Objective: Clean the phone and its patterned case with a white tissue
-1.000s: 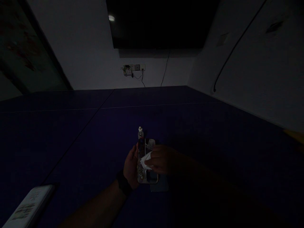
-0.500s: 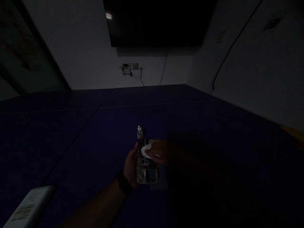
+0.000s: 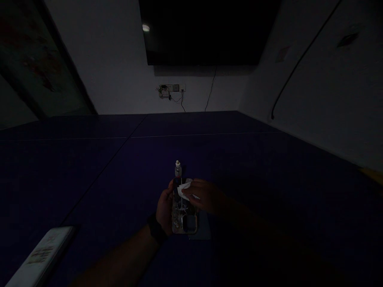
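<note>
My left hand (image 3: 165, 208), with a dark band on its wrist, grips a patterned phone case (image 3: 177, 219) by its left edge. The case's large camera cutout is at the near end. In my right hand (image 3: 204, 194) a folded white tissue (image 3: 183, 188) is pinched and pressed against the upper part of the case. Just beyond the case stands a small clear bottle (image 3: 178, 170) with a white cap. A flat dark blue-grey piece (image 3: 203, 229) lies below and to the right of the case, partly hidden; its kind is unclear.
The dim purple-blue surface (image 3: 143, 159) stretches to the wall. A white box (image 3: 43, 253) with printed marks lies at the near left. On the back wall are a large dark screen (image 3: 209, 36) and sockets with cables (image 3: 170, 89). Something yellow (image 3: 371, 174) sits at the right edge.
The view has shifted slightly, so the wall and screen sit lower and farther right. My right hand with the tissue stays on the upper part of the case; my left hand keeps its grip.
</note>
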`<state>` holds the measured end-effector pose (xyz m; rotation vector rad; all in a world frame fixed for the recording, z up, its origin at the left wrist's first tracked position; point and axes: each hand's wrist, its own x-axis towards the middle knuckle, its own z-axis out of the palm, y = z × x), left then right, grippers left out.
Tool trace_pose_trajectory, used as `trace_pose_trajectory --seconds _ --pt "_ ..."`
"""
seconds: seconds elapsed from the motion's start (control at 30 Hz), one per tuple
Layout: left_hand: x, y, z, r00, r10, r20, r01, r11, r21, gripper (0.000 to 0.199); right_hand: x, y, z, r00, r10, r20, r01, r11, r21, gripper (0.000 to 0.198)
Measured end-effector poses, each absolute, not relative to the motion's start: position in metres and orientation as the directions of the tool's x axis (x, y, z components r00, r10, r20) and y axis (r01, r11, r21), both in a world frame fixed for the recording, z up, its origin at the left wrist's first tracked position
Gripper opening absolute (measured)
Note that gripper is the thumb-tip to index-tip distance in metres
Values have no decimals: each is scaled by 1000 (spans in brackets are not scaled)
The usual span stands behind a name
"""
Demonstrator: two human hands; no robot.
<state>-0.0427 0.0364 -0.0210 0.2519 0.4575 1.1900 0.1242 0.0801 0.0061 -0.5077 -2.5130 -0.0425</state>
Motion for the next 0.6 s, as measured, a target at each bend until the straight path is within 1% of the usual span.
trace_pose_trajectory --seconds 0.1,0.17,0.27,0.37,0.43,0.5,0.6 --pt "-46 39 -22 250 951 -184 -821 308 480 23 118 65 5 -875 201 441 224 975 -2 12" --pt "-49 41 -19 201 963 -181 -800 268 537 23 114 56 6 -903 170 395 192 981 17 13" --pt "-54 43 -9 142 971 -193 -766 231 600 22 110 49 8 -888 242 391 252 967 -25 13" --pt "-61 45 0 90 973 -213 -702 214 679 21 103 47 7 -840 329 432 301 944 -133 13" --pt "-67 44 2 60 971 -233 -638 217 739 25 97 46 2 -814 351 463 302 936 -180 13" --pt "-74 41 -2 15 968 -251 -565 215 796 31 90 45 -4 -813 352 465 298 936 -188 14" --pt "-85 35 -15 -97 968 -230 -456 162 875 33 81 42 -12 -843 344 413 305 939 -158 14"
